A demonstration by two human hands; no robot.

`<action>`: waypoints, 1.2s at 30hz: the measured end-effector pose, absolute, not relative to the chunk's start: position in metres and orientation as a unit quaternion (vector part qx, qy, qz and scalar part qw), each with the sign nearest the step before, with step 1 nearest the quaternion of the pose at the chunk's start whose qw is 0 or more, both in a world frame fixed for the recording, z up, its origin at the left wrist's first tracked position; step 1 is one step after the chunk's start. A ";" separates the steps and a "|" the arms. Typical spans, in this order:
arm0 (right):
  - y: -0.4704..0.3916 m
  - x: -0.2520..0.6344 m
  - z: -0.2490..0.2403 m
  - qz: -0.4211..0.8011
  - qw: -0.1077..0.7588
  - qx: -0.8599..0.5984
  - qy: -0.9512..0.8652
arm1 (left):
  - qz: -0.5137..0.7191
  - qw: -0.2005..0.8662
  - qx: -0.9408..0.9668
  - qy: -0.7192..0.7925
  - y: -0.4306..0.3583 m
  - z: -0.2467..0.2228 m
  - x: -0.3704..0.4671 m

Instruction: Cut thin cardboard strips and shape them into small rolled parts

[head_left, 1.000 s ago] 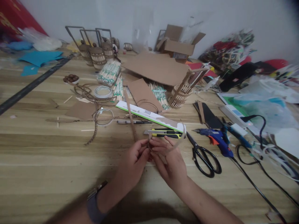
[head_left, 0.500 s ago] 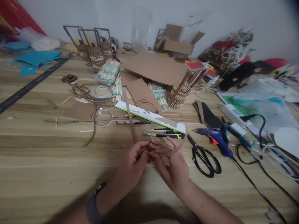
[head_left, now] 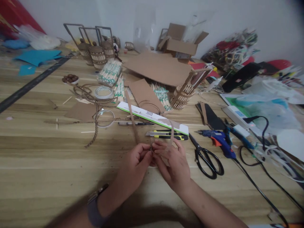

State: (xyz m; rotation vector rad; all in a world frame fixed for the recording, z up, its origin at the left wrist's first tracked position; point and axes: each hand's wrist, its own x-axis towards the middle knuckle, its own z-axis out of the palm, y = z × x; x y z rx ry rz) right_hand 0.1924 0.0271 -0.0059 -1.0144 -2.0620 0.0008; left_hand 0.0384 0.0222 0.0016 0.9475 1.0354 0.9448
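Head view: in the lower middle of the frame, the left hand [head_left: 133, 163] and right hand [head_left: 175, 164] hold a thin tan strip [head_left: 172, 131] above the surface [head_left: 95, 171], each grip pinching its mostly hidden lower part with the fingertips; the free end curves up past the right fingers, in front of the craft knife [head_left: 181, 137]. It looks light and bendy (cardboard or paper, probably), so it should curl easily yet crease if squeezed hard; slipping seems unlikely. A flat pinch near the bend looks the safest hold.
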 end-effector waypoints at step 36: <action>0.031 0.185 0.000 0.204 0.337 -0.372 -0.841 | 0.452 0.580 0.427 0.526 0.028 0.011 0.025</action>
